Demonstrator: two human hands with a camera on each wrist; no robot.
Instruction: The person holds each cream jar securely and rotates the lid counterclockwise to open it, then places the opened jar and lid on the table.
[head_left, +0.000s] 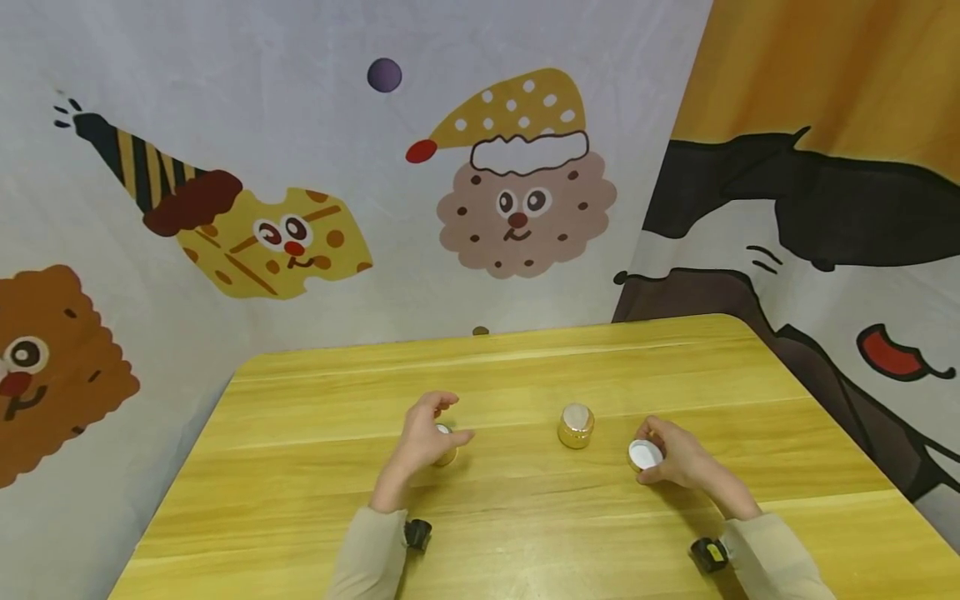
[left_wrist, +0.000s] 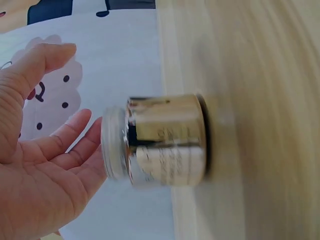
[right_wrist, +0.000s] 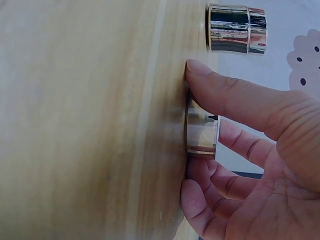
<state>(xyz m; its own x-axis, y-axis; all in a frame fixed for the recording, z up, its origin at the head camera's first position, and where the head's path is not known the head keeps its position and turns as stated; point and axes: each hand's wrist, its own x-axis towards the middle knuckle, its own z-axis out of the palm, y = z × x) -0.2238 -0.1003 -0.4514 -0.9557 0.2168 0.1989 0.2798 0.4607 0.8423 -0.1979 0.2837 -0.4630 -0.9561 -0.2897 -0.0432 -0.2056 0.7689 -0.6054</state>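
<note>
An uncovered gold jar [left_wrist: 167, 142] with a clear threaded neck stands upright on the table beside my left hand [head_left: 422, 435]. Thumb and fingers of that hand are spread apart around the jar's neck; in the left wrist view [left_wrist: 47, 165] the fingers [left_wrist: 75, 137] pass behind the neck, and whether they touch it I cannot tell. My right hand [head_left: 675, 454] holds a gold lid [right_wrist: 202, 132] between thumb and fingers, down at the table surface. The lid's white inside [head_left: 645, 455] faces up in the head view.
A second gold jar [head_left: 576, 426], with its lid on, stands upright between the two hands, nearer the right one. The wooden table [head_left: 487, 533] has its far edge against a cartoon-printed curtain [head_left: 405, 275].
</note>
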